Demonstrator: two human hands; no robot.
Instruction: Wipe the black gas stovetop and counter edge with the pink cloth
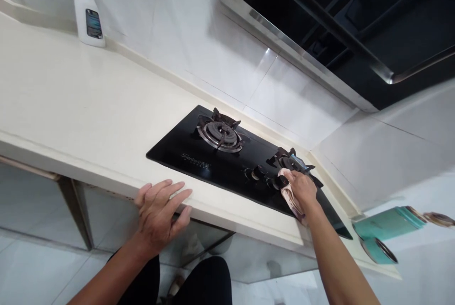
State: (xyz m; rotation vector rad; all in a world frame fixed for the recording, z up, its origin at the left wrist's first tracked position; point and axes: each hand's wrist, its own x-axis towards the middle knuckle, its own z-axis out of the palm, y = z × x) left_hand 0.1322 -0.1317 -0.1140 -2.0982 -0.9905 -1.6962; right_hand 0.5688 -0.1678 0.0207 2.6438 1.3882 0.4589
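Note:
My right hand (302, 187) is closed round a folded pinkish cloth (289, 196) and presses it on the black glass gas stove (231, 172), beside the control knobs (256, 173) and the right burner (284, 157). Part of the cloth hangs below the hand toward the stove's front edge. A small blue-labelled item (298, 161) shows by that burner; its kind I cannot make out. Resting on the front edge of the counter, my left hand (159, 215) has its fingers spread and holds nothing. The left burner (222, 132) stands farther back on the stove.
A white spray bottle (87, 16) stands at the back left of the pale countertop (88, 101). Above the stove juts a dark range hood (320, 25). Two teal containers (389, 223) stand at the counter's right end. Cabinet doors (106, 219) lie below the edge.

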